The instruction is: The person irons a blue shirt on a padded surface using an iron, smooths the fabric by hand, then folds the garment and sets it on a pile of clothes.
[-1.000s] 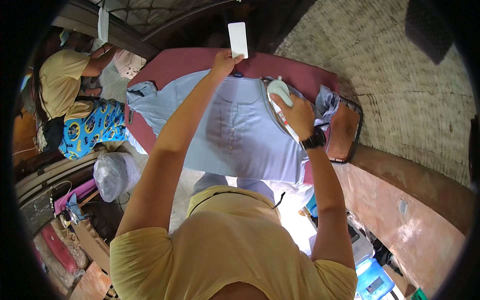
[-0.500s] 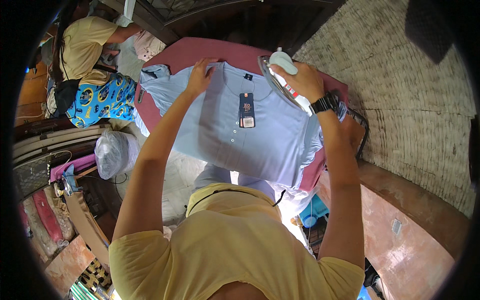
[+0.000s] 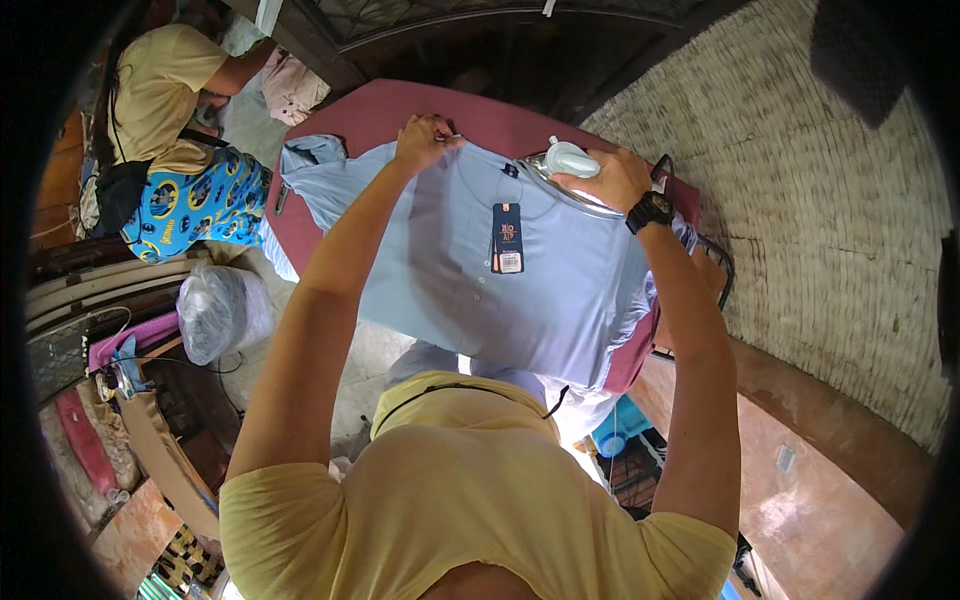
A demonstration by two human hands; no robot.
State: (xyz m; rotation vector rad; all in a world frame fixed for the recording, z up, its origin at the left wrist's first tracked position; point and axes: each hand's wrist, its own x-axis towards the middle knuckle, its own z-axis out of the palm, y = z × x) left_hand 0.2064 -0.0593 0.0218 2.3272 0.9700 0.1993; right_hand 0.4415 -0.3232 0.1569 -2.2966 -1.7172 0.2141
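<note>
Maroon board [image 3: 375,105], blue shirt [image 3: 430,260] under left fingers [image 3: 440,131] (grip unclear), right fingers [image 3: 584,185] round iron [image 3: 567,160].

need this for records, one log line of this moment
left hand: at blue shirt, far edge | right hand: holding iron | shirt: on maroon board

I'm counting two hands [image 3: 422,145] of my own, one iron [image 3: 572,160], one blue shirt [image 3: 430,265], one maroon ironing board [image 3: 365,105], one black wristwatch [image 3: 651,211] and one other person [image 3: 160,90].
</note>
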